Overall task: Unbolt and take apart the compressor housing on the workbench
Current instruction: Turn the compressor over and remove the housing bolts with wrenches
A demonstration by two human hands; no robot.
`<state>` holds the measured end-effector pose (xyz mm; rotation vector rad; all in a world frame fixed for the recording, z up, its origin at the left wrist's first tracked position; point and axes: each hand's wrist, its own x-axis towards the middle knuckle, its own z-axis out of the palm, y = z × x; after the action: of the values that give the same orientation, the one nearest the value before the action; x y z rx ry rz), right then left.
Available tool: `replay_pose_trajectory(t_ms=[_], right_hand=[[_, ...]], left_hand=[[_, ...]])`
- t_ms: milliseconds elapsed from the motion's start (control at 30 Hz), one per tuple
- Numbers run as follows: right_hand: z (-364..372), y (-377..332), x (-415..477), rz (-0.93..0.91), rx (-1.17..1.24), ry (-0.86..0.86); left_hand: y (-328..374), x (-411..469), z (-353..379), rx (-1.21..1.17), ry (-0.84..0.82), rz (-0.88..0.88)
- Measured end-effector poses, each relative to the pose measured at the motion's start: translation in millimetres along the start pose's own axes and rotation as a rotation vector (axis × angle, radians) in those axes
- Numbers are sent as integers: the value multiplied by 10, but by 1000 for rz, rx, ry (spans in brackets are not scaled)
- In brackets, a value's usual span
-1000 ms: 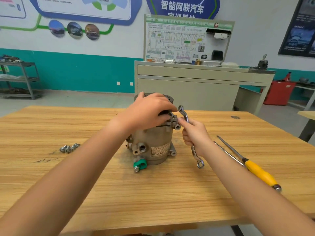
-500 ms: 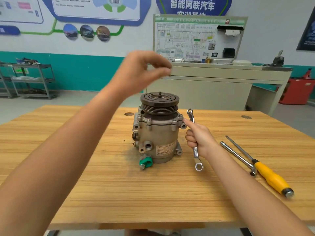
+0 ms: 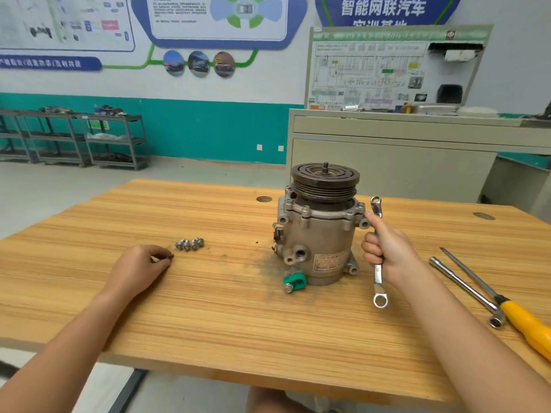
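Wall sign [image 3: 383,8] reads 智能网联汽车; the compressor [image 3: 319,234] label is illegible. Compressor stands upright mid-counter [image 3: 208,308]. Right hand [image 3: 387,248], at its 3 o'clock: fingers clenched round wrench [image 3: 378,274]. Left hand [image 3: 140,263], at 9 o'clock: fingers pinch a small dark piece [image 3: 167,257] near bolts [image 3: 190,244].

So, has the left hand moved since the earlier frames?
Yes. The left hand went from the compressor top down to the workbench, left of it, beside the loose bolts, pinching a small piece. The right hand holds the wrench.
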<state>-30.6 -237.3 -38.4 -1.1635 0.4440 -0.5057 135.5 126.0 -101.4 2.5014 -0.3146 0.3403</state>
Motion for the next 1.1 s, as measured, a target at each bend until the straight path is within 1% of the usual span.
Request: replay_pose_trajectory(t_ms=[100, 133, 200, 233, 267, 300, 367, 433, 500, 533, 633, 667, 767, 833, 900, 967, 1100], right_hand=[[19, -23, -37, -12, -65, 27], [21, -45, -52, -17, -109, 33], [25, -88, -85, -24, -212, 47], [37, -102, -105, -31, -234, 56], [67, -106, -123, -39, -228, 72], [108, -104, -140, -45, -205, 105], [205, -84, -193, -50, -142, 193], [241, -61, -226, -65, -145, 240], [191, -76, -246, -89, -282, 218], [137, -92, -251, -107, -363, 194], [-35, -232, -318, -199, -573, 152], [-78, -287, -346, -262, -667, 141], [-160, -429, -398, -510, -1069, 109], [-174, -484, -396, -612, -1349, 77], [-149, -521, -395, -638, -1559, 61], [-113, -551, -402, -635, -1651, 49], [-63, -631, -417, -678, -1881, 18]], left_hand=[[99, 45, 51, 5, -19, -13], [132, 41, 56, -11, 7, -4], [263, -21, 61, -107, 136, 27], [407, -67, 63, -175, 205, 68], [612, -110, 67, -243, 238, 136], [864, -152, 87, -309, 220, 219], [1393, -215, 198, -427, 105, 344], [1819, -271, 346, -548, -3, 334], [2054, -328, 506, -630, -69, 266], [2115, -356, 580, -657, -76, 252], [2185, -377, 691, -732, -1, 233], [2195, -362, 704, -732, 21, 221], [2209, -320, 718, -652, 44, 201], [2217, -321, 712, -590, 69, 213], [2216, -333, 716, -513, 121, 240], [2211, -329, 717, -455, 157, 261], [2188, -283, 677, -420, 126, 291]])
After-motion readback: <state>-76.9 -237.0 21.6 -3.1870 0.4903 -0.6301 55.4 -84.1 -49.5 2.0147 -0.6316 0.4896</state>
